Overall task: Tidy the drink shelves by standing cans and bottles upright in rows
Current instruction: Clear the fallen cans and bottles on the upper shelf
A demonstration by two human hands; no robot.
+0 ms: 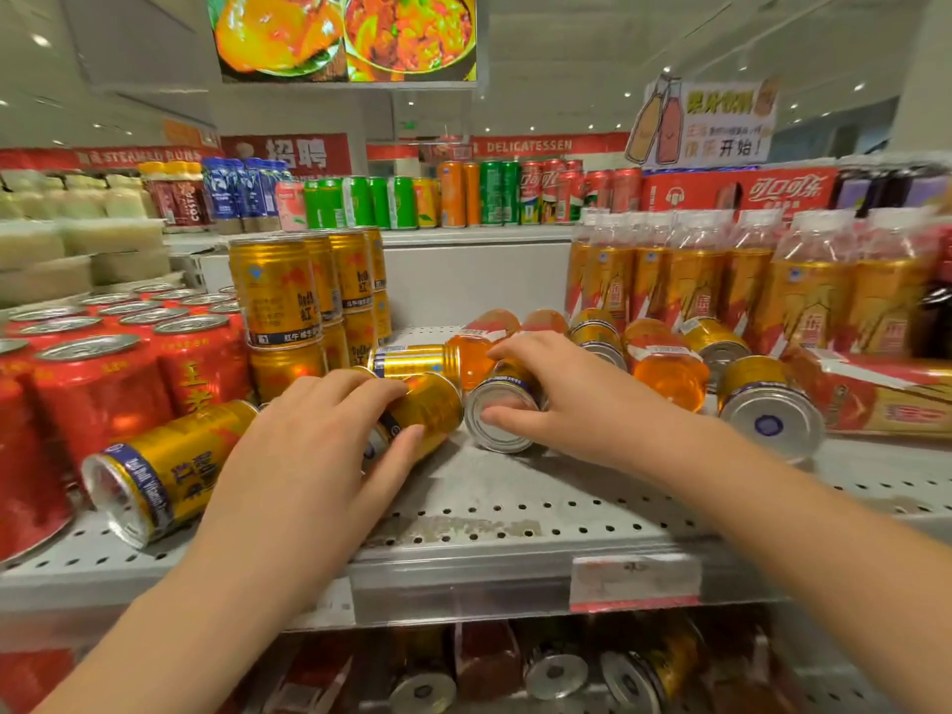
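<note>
cans point(154, 471) lie toppled — hands point(314, 435) point(561, 394) grip two

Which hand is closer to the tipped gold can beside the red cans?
Left. The left hand sits just right of the tipped gold can; the right hand is farther right.

Gold cans point(430, 404), red cans point(98, 389), grey perforated shelf point(515, 507).

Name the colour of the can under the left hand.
The can is gold with a blue band; head view.
</note>
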